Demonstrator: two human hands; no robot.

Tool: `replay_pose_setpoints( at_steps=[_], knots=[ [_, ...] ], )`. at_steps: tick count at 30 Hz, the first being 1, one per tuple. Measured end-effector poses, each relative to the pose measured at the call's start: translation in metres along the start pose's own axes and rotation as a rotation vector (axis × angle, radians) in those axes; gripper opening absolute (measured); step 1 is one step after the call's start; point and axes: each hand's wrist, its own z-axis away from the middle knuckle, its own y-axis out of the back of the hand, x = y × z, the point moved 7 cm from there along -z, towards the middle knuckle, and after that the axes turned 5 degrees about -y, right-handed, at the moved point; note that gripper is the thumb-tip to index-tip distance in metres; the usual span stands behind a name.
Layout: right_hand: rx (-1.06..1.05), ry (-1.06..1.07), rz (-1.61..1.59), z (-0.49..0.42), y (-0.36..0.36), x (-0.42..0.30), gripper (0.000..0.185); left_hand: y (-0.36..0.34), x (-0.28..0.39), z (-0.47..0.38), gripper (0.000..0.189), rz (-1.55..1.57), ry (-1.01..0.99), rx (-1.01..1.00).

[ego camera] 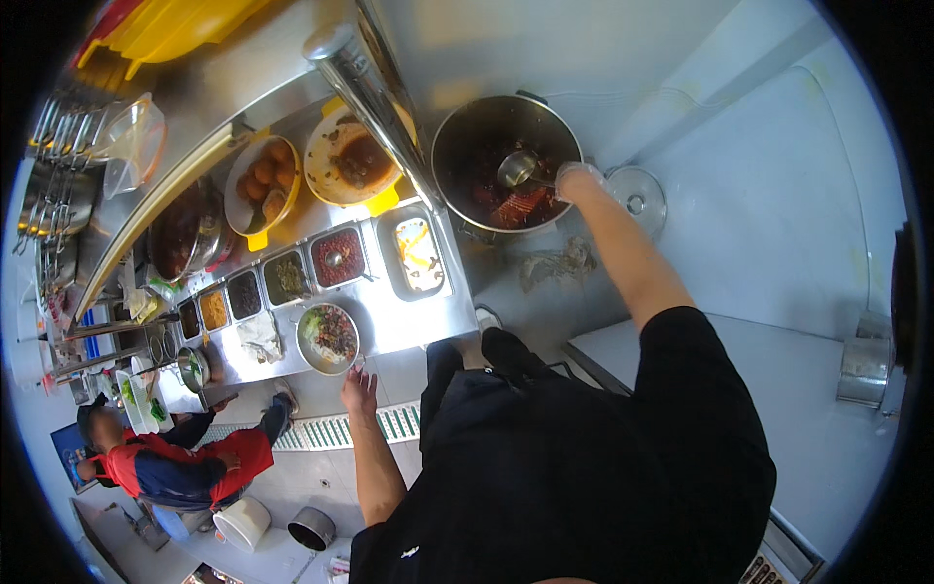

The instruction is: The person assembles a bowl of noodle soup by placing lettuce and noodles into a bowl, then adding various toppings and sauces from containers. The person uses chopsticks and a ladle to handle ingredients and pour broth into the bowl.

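Note:
My right hand (pixel 580 182), in a thin clear glove, grips the handle of a metal ladle (pixel 516 169). The ladle's head is inside a deep stockpot (pixel 449 150), above dark reddish broth (pixel 485 196). A ridged piece of reddish food (pixel 519 208) shows in the broth. At the front edge of the steel counter, my left hand (pixel 359 390) has its fingertips on the small ear handle of a round metal bowl (pixel 306 350). Noodles, chopped greens, red beans or peanuts and dark minced topping (pixel 332 332) fill the bowl; exact ingredients are hard to tell.
Topping pans, one of red beans or peanuts (pixel 338 252), line the steel counter (pixel 401 321). Behind are yellow-handled pots of eggs (pixel 266 179) and brown sauce (pixel 365 157). A glass lid (pixel 638 203) lies right of the stockpot. A co-worker (pixel 175 463) stands at lower left.

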Motion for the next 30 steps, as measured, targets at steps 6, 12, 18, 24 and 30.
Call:
replay_pose_setpoints(
  at_steps=[6,12,18,24,30],
  knots=[
    [-0.025,-0.005,-0.102,0.038,0.023,-0.028,0.039,-0.009,0.0,0.008,0.028,-0.033,0.03,0.025],
    [0.016,0.061,-0.012,0.049,0.053,-0.01,0.038,-0.011,-0.004,0.014,0.014,-0.025,0.028,0.095],
    [0.006,0.066,-0.02,0.037,0.034,-0.039,0.039,-0.004,-0.005,0.004,0.036,-0.009,0.039,0.096],
    [0.008,0.041,-0.017,-0.004,0.018,0.001,0.032,-0.009,-0.009,0.007,0.035,-0.001,0.039,0.095],
    [-0.003,0.076,0.187,0.022,0.039,-0.006,0.031,-0.005,-0.011,0.01,0.035,0.035,0.021,0.096]
  ],
)
